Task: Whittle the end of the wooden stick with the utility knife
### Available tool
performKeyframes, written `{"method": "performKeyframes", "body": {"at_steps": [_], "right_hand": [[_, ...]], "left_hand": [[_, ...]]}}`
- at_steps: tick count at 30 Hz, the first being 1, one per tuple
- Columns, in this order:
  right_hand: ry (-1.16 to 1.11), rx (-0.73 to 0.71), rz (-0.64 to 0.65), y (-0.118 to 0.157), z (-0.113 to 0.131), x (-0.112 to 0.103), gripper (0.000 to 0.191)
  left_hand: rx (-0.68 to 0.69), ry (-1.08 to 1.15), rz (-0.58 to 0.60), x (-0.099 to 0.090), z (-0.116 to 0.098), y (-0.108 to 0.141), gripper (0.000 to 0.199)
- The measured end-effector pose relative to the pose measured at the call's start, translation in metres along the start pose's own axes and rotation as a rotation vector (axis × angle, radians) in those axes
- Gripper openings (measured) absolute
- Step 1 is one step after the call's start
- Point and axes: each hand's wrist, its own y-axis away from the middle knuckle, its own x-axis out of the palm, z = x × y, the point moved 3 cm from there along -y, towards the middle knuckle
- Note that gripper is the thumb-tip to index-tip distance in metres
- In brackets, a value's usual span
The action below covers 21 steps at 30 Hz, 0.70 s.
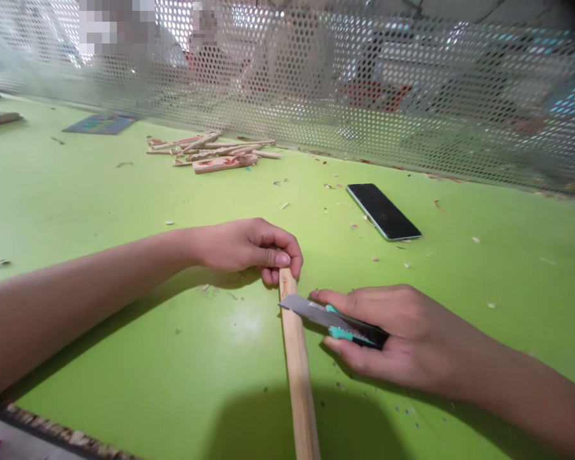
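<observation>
My left hand (263,249) pinches the far end of a pale wooden stick (297,377), thumb on top and fingers curled around it. The stick runs toward me and leaves the bottom of the view. In my right hand (393,332) is a utility knife (352,329) with a black and teal handle. Its bare blade lies across the stick a little below my left fingers, the tip reaching just past the stick's left edge. A reddish mark shows on the wood near the pinched end.
A phone (384,212) lies beyond my right hand on the green table (100,319). Carved wooden sticks (220,152) are heaped near a perforated metal screen (412,108). A flat grey sheet (100,123) rests at the back left. Small shavings are scattered about. People show blurred behind the screen.
</observation>
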Motion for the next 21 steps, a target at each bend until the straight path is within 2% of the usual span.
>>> {"method": "performKeyframes", "body": {"at_steps": [6,9,15,21], "right_hand": [[-0.026,-0.103,0.068,0.002,0.012,0.001,0.024],[-0.021,-0.102,0.089,0.002,0.016,0.003,0.026],[0.015,0.064,-0.056,0.0,0.007,0.003,0.022],[-0.001,0.004,-0.041,0.0,0.003,0.001,0.036]], "left_hand": [[-0.026,0.004,0.002,-0.001,-0.001,0.0,0.022],[-0.028,-0.005,0.005,-0.003,0.0,0.0,0.021],[-0.014,0.005,0.01,-0.002,-0.002,0.0,0.024],[-0.022,0.012,0.016,-0.001,-0.002,0.0,0.023]]}}
